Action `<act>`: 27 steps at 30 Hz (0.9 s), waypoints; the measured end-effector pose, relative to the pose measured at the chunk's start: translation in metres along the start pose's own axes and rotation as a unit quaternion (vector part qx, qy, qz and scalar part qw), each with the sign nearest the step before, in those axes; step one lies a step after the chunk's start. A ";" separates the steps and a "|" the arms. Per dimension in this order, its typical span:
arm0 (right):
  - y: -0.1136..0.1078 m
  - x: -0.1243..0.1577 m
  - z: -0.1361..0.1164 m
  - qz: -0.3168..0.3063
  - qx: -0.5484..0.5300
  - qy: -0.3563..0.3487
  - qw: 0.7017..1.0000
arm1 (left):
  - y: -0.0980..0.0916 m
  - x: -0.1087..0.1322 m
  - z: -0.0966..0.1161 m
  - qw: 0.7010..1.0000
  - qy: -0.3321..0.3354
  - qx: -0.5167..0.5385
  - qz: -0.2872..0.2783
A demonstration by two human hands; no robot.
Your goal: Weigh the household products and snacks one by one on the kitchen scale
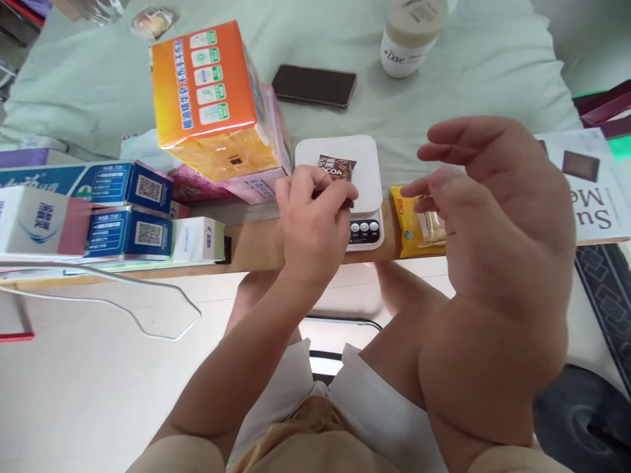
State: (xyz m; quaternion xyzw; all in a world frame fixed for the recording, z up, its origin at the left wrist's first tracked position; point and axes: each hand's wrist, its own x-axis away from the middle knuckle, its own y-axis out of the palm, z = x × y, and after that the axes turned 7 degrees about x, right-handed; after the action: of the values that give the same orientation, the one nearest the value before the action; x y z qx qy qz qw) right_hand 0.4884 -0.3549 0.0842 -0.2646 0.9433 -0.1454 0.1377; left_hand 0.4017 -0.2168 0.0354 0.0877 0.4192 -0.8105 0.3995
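Observation:
A brown packet marked COCOA lies on the white platform of a small kitchen scale. My left hand is over the platform's near left part, its fingers curled together on a dark brown packet that is mostly hidden. Whether this is the same COCOA packet or a second one, I cannot tell. The scale's black button panel shows partly beside the hand. My right hand is raised close to the camera, fingers apart, holding nothing. Behind its fingertips lies a yellow snack packet with a clear window.
An orange soap pack stands left of the scale. Blue and white boxes are stacked farther left, with a white cable hanging below. A phone and a Dove jar lie beyond. A printed white box is at right.

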 end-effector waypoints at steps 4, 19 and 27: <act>-0.002 -0.003 0.000 -0.003 0.003 0.011 1.000 | 0.004 -0.010 0.005 0.996 -0.052 -0.019 -0.077; 0.003 -0.022 -0.022 -0.034 0.042 0.009 0.999 | -0.028 -0.036 0.016 0.989 -0.008 0.094 -0.110; 0.027 -0.022 -0.006 -0.032 0.039 0.057 0.997 | -0.017 -0.035 -0.013 0.979 0.008 0.152 -0.138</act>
State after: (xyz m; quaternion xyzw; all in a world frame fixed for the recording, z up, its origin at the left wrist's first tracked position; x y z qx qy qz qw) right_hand 0.4921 -0.3202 0.0845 -0.2800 0.9344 -0.2009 0.0896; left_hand 0.4103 -0.1815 0.0536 0.0950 0.3024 -0.9115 0.2621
